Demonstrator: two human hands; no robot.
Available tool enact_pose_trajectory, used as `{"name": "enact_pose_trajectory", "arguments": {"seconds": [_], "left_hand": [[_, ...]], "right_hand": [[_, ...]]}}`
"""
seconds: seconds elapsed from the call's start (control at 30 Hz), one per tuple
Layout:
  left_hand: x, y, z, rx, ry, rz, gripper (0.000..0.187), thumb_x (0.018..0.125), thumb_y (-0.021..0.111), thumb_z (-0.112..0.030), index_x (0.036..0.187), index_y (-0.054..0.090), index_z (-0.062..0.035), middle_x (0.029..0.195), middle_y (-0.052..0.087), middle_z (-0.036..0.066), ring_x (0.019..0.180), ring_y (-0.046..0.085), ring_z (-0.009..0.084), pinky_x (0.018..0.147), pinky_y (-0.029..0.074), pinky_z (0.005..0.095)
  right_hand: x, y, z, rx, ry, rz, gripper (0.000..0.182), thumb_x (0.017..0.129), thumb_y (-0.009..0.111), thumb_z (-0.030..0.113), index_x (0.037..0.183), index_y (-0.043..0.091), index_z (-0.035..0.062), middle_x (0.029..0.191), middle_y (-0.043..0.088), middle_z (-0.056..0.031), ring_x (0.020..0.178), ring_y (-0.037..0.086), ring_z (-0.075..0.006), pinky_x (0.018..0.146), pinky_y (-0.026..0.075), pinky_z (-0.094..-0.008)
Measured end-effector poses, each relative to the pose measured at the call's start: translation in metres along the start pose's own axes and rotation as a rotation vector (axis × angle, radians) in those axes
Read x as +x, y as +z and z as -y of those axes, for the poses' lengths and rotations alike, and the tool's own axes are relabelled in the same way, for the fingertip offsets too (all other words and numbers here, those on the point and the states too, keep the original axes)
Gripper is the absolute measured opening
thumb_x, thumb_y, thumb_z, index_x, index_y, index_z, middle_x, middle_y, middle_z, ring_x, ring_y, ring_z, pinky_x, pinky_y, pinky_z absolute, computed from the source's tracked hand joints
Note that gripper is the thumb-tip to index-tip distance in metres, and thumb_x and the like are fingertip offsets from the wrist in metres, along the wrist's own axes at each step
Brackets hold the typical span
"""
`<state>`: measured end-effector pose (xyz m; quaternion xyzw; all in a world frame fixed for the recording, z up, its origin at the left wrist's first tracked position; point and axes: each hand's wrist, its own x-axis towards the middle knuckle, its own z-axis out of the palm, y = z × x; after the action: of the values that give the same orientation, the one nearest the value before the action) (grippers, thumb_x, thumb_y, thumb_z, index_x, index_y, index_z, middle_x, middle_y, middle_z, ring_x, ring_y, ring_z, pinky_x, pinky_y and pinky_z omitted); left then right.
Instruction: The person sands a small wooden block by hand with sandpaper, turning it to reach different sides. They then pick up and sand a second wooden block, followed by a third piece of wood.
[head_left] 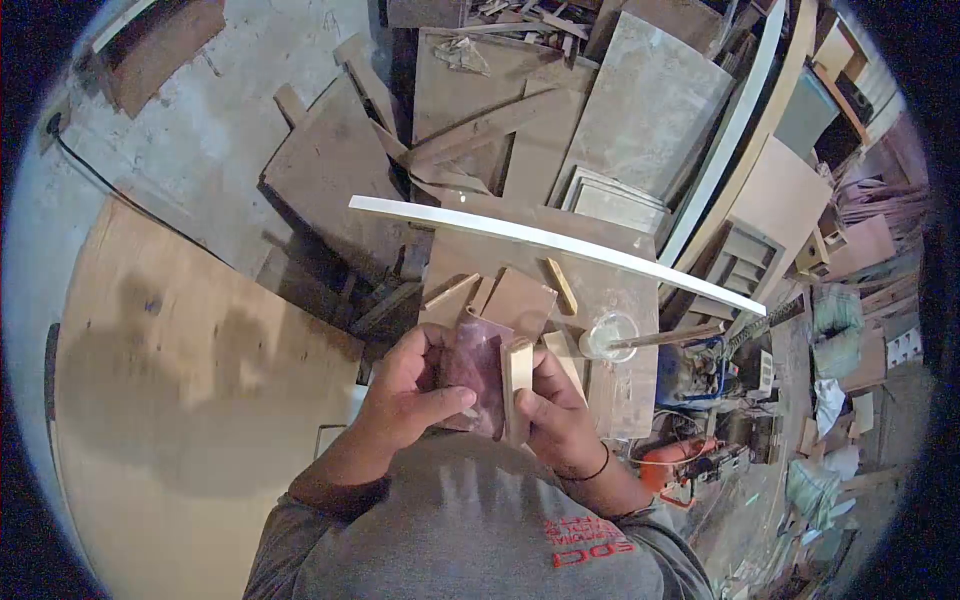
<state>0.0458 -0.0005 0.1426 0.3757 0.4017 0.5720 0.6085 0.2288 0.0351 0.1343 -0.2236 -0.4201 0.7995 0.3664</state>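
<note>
In front of my chest, my left hand (410, 385) grips a curled reddish-brown sheet that looks like sandpaper (478, 365), thumb lying across its front. My right hand (560, 405) is closed on a small pale wooden block (518, 375), held upright right against the sheet's right edge. Beyond both hands is a brown worktable (620, 270) bearing flat brown pieces (515, 300) and a thin wooden strip (562, 287). A clear round container (610, 335) with a stick (670, 337) in it stands to the right of my right hand.
A long white strip (560, 243) crosses the table's far side and overhangs its right edge. A large plywood sheet (200, 400) lies at left. Boards (650, 100) lean at the back. An orange power tool (680, 455) and scattered scraps are on the right.
</note>
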Motion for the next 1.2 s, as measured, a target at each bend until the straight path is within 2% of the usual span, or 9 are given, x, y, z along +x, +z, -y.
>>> {"name": "enact_pose_trajectory", "arguments": {"seconds": [0.13,0.33,0.43,0.57,0.87,1.0,1.03,1.1,1.2], "left_hand": [[0.0,-0.015,0.011,-0.059,-0.241,0.062,0.033,0.077,0.066,-0.007,0.106,0.051,-0.0008,0.097,0.056,0.003,0.087,0.055,0.0093,0.077,0.048,0.0258],[0.006,-0.006,0.018,-0.054,0.064,-0.11,0.027,0.083,0.059,-0.005,0.108,0.053,0.0,0.1,0.058,0.003,0.092,0.056,0.0114,0.083,0.047,0.0282],[0.01,0.0,0.021,-0.032,0.157,-0.249,0.027,0.086,0.053,-0.003,0.112,0.051,0.0011,0.104,0.058,0.005,0.098,0.055,0.0126,0.086,0.046,0.0294],[0.005,0.005,0.022,-0.119,-0.06,-0.175,0.03,0.09,0.048,-0.006,0.119,0.047,0.0007,0.109,0.055,0.006,0.101,0.053,0.0125,0.088,0.045,0.0294],[0.015,0.015,0.064,-0.305,0.211,-0.214,0.039,0.096,0.037,-0.024,0.13,0.034,-0.0045,0.123,0.049,0.011,0.114,0.048,0.023,0.095,0.041,0.0376],[0.014,0.009,0.068,1.213,0.676,-0.396,0.023,0.086,0.053,-0.011,0.106,0.051,0.0014,0.089,0.058,0.015,0.077,0.06,0.0313,0.068,0.049,0.0391],[0.008,0.016,0.07,1.14,0.457,-0.301,0.046,0.098,0.02,-0.031,0.121,0.042,0.0023,0.119,0.05,0.017,0.11,0.049,0.0307,0.097,0.035,0.0427],[0.015,0.022,0.065,1.01,0.618,-0.323,0.025,0.088,0.043,-0.016,0.103,0.049,0.0029,0.103,0.054,0.022,0.093,0.055,0.0355,0.081,0.044,0.0427],[0.013,0.015,0.078,0.197,0.336,-0.364,0.033,0.09,0.051,-0.019,0.113,0.045,0.0044,0.114,0.051,0.023,0.101,0.054,0.0364,0.089,0.042,0.0416]], "right_hand": [[0.004,-0.004,-0.003,-0.138,-0.102,0.005,0.033,0.085,0.061,0.019,0.111,0.045,0.0067,0.111,0.05,-0.0039,0.101,0.049,-0.014,0.091,0.038,-0.032],[0.005,-0.007,-0.013,-0.365,-0.28,-0.175,0.022,0.086,0.06,0.011,0.104,0.049,0.0034,0.101,0.053,-0.0076,0.092,0.051,-0.0164,0.08,0.042,-0.0301],[0.005,-0.02,-0.009,-0.875,-0.487,-0.1,0.029,0.081,0.064,0.01,0.106,0.052,0.0017,0.091,0.053,-0.0121,0.084,0.053,-0.022,0.073,0.044,-0.0325],[0.009,0.0,0.001,-1.25,-0.523,-0.112,0.031,0.083,0.055,0.004,0.113,0.049,-0.0019,0.092,0.052,-0.0158,0.08,0.053,-0.0278,0.076,0.043,-0.0336],[0.024,0.004,-0.021,-1.274,-0.535,-0.206,0.031,0.08,0.058,0.004,0.109,0.048,-0.0006,0.092,0.05,-0.0205,0.081,0.051,-0.035,0.069,0.042,-0.0404],[0.031,0.003,-0.019,-1.422,-0.626,-0.195,0.028,0.083,0.055,0.011,0.108,0.048,-0.0009,0.085,0.051,-0.0195,0.078,0.051,-0.0348,0.066,0.04,-0.0423],[0.035,0.003,-0.018,-1.376,-0.649,-0.211,0.03,0.082,0.056,0.012,0.108,0.049,-0.0005,0.089,0.052,-0.0199,0.081,0.051,-0.0363,0.07,0.04,-0.0431],[0.044,0.002,-0.016,-1.282,-0.694,-0.241,0.033,0.079,0.058,0.014,0.108,0.05,0.0003,0.098,0.053,-0.0208,0.088,0.05,-0.0391,0.078,0.039,-0.0448],[0.045,0.014,-0.011,-1.358,-0.646,-0.169,0.028,0.086,0.053,0.013,0.109,0.048,-0.0019,0.091,0.053,-0.0208,0.079,0.052,-0.0368,0.073,0.04,-0.0445]]}}
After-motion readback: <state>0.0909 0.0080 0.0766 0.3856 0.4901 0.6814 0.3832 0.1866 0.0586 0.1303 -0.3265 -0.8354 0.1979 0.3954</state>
